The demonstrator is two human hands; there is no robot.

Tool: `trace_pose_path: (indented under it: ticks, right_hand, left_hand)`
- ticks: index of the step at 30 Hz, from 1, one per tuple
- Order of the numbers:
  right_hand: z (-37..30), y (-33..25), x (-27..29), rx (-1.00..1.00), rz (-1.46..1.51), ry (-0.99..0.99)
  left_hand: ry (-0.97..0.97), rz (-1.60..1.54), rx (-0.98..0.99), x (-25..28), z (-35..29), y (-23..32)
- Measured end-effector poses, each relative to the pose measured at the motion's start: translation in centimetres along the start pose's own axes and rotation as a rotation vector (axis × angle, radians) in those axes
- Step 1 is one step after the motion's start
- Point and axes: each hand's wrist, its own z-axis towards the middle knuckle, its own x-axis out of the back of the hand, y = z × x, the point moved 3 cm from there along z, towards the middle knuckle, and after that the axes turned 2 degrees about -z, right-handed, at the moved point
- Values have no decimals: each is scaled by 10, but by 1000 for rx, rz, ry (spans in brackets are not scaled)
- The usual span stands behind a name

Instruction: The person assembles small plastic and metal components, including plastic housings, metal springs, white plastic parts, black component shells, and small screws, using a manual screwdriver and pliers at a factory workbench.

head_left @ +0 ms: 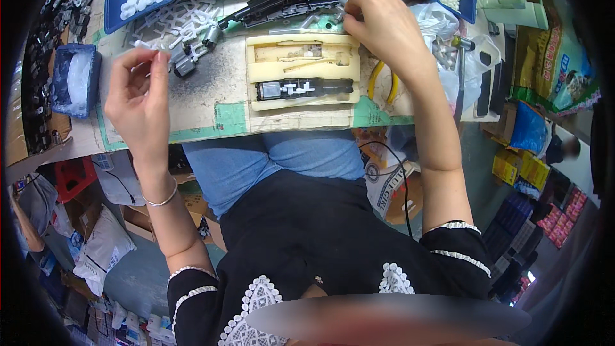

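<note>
The cream two-slot block (264, 72) sits square before the person on the worktop (205, 93), its near slot cradling a black assembly with white parts (304, 88), presumably so the piece lies level with both hands free. The right hand (385, 24) reaches to the far side, thumb and fingers drawn together beside the loose black assemblies (288, 5) — whether they grip anything, I cannot tell. The left hand (138, 90) hovers half-curled, fingertips close together near the white plastic pieces (176, 18); any hold there is unclear too. Blue bins (116, 8) line the far edge, likely to keep small parts sorted within reach; yellow-handled pliers (374, 81) lie just right of the block.
</note>
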Motion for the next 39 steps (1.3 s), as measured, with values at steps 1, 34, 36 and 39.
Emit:
trace_pose_path:
  ticks: [1, 34, 36, 39]
  right_hand:
    - [3, 0, 0, 1, -40, -6]
    - [-40, 39, -7, -325, 854, 282]
    - [-40, 31, 0, -316, 856, 297]
    - [-41, 22, 13, -300, 877, 361]
  left_hand:
    - [6, -1, -20, -1, -4, 3]
    - [-228, 1040, -498, 133, 74, -32]
    - [-256, 1060, -494, 131, 77, -40]
    - [-239, 1108, -536, 133, 79, -31]
